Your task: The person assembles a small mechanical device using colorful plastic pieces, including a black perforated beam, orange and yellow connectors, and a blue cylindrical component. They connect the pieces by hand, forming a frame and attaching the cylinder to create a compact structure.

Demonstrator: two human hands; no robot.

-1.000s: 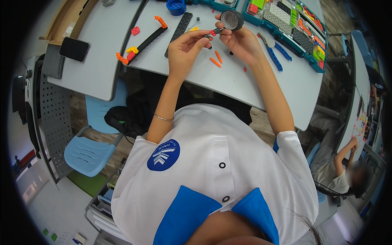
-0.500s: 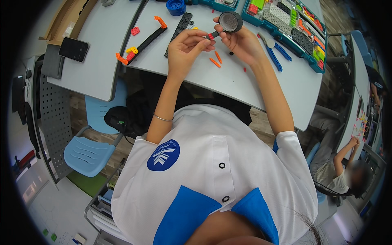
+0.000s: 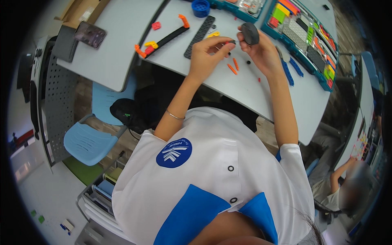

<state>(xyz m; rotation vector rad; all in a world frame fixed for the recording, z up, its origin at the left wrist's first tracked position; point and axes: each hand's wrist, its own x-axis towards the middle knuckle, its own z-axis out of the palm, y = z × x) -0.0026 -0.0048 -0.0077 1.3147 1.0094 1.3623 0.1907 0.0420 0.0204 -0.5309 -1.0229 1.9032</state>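
Note:
A dark grey wheel [image 3: 250, 34] is gripped in my right hand [image 3: 263, 55] above the table's far part, its tread side showing. Close beside it, my left hand [image 3: 206, 57] pinches a small dark piece with a bit of red [image 3: 231, 42] between thumb and fingertips. A thin line like a shaft seems to run between this piece and the wheel, but whether they are joined I cannot tell. Below the hands on the white table lie two orange sticks [image 3: 233, 66] and a small black round part [image 3: 248, 62].
Left of my hands lie a black perforated beam [image 3: 199, 37] and a black bar with orange ends [image 3: 167, 41]. A blue wheel hub [image 3: 200, 8] stands behind. To the right are blue-handled pliers [image 3: 288, 67] and a teal parts case [image 3: 304, 38]. A phone [image 3: 90, 34] rests on the left table.
My view has shifted, so the table's things appear farther right. The wheel has turned from its face to its tread side, and the small piece has come slightly away from it.

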